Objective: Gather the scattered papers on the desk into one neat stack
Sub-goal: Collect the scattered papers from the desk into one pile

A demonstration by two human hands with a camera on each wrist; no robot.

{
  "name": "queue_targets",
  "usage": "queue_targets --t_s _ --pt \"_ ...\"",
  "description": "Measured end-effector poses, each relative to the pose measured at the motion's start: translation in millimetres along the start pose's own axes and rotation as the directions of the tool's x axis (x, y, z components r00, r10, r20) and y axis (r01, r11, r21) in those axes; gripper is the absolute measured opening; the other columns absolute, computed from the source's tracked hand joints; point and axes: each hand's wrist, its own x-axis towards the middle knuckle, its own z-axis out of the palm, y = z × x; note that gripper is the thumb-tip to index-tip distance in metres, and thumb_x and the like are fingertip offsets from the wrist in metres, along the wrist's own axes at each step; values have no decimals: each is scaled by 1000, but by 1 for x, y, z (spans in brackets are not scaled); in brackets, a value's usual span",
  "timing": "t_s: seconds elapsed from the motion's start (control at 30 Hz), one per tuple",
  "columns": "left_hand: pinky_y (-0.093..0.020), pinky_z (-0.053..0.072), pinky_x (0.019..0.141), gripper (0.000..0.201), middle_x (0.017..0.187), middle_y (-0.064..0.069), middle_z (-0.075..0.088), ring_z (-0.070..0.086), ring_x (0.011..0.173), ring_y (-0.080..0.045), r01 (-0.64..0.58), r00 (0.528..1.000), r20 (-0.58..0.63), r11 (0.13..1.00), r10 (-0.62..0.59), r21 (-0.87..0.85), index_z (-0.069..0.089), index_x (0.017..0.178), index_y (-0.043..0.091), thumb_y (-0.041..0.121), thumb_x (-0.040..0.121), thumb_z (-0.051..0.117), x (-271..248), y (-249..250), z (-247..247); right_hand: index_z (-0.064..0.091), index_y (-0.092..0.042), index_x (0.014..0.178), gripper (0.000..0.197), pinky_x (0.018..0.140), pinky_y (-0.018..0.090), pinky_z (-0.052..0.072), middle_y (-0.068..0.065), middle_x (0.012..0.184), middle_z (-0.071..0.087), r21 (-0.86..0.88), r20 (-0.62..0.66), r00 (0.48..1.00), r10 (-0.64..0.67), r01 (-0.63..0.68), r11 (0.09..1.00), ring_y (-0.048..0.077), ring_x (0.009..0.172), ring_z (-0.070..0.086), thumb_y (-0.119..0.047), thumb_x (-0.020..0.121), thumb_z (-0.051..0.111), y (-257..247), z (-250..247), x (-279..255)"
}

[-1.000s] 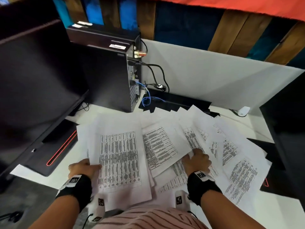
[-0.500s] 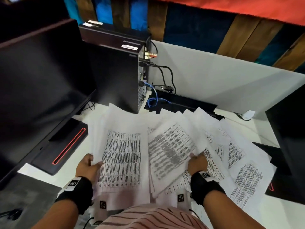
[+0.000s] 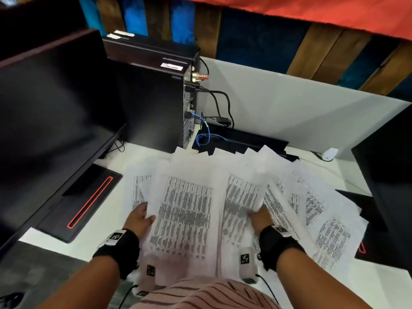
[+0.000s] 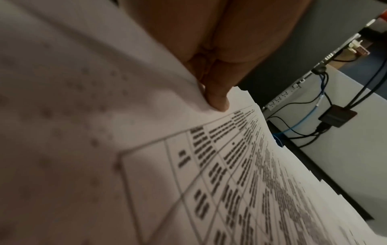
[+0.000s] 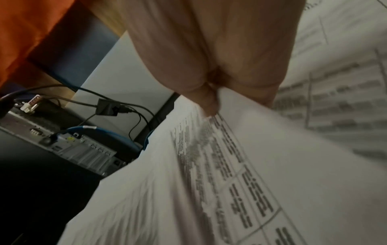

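Several white printed papers (image 3: 185, 210) lie fanned across the white desk (image 3: 107, 210) in front of me. My left hand (image 3: 139, 216) pinches the left edge of a sheet with a printed table (image 4: 209, 165), thumb on top. My right hand (image 3: 259, 216) grips another printed sheet (image 3: 242, 197) by its right edge and lifts it over the middle of the pile; in the right wrist view the fingers (image 5: 209, 102) pinch that sheet (image 5: 209, 182). More sheets (image 3: 330, 233) spread out to the right, overlapping loosely.
A black monitor (image 3: 51, 121) stands at the left with its base (image 3: 78, 204) on the desk. A black computer tower (image 3: 153, 94) with cables (image 3: 218, 103) stands behind the papers. Another dark monitor (image 3: 388, 179) is at the right. A white partition (image 3: 289, 112) closes the back.
Both hands have drawn inward. The right hand took hold of a sheet and swung it left over the centre sheet. The left hand shifted right along the pile's edge.
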Motion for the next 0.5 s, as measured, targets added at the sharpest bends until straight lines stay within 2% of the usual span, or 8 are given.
queue_targets --t_s 0.07,0.13,0.2,0.27,0.33,0.37,0.43,0.5 --pt "-26 35 98 47 134 -16 55 50 128 -29 0 996 86 996 -8 88 46 135 0 -10 90 51 7 2 15 47 -1 126 37 98 48 48 22 122 59 -2 36 999 7 -7 1000 36 111 59 -8 91 53 7 10 2" --pt "-31 33 108 54 145 -11 47 42 135 -27 -1 984 173 982 -32 190 38 143 7 -3 92 49 16 2 32 57 -4 102 13 86 38 50 15 92 62 -35 75 997 7 -4 999 28 91 59 -4 92 50 1 9 -9" --pt "-35 27 117 61 153 -9 35 35 141 -24 -44 971 237 957 -26 288 29 149 9 1 91 47 24 3 52 56 -9 85 14 74 35 47 11 78 58 21 116 993 28 -31 999 25 76 56 -14 94 48 0 5 -14" --pt "-35 22 119 66 158 -8 25 28 144 -25 -96 967 254 915 -7 392 20 152 11 4 91 44 26 8 70 61 -9 106 41 84 39 50 13 102 65 206 134 989 64 -91 974 29 91 62 -45 95 43 3 -1 -15" --pt "-36 21 120 69 160 -6 21 26 145 -25 -105 956 292 897 -28 430 15 153 15 2 90 40 23 16 85 41 -17 142 80 112 45 33 2 142 45 348 140 988 71 -116 930 26 132 44 -73 85 35 13 -6 -11" --pt "-36 22 119 70 160 -5 22 27 145 -24 -100 947 317 897 -46 431 14 153 17 1 90 38 19 22 91 31 -20 148 84 117 45 24 -3 146 37 366 154 987 45 -99 925 23 139 35 -73 83 40 12 -9 -16" --pt "-33 27 116 65 155 -5 31 34 140 -25 -119 949 312 878 -36 463 21 152 20 5 92 40 16 25 97 29 -16 147 84 114 47 30 2 146 43 299 161 987 -6 -43 953 27 135 41 -46 79 69 20 -12 -18" --pt "-39 37 107 54 143 -11 44 42 130 -32 -95 991 130 800 21 592 35 146 23 23 93 48 17 31 91 43 -6 137 66 103 44 43 12 129 59 169 93 995 -41 25 985 32 118 55 -8 78 73 27 -17 -18"
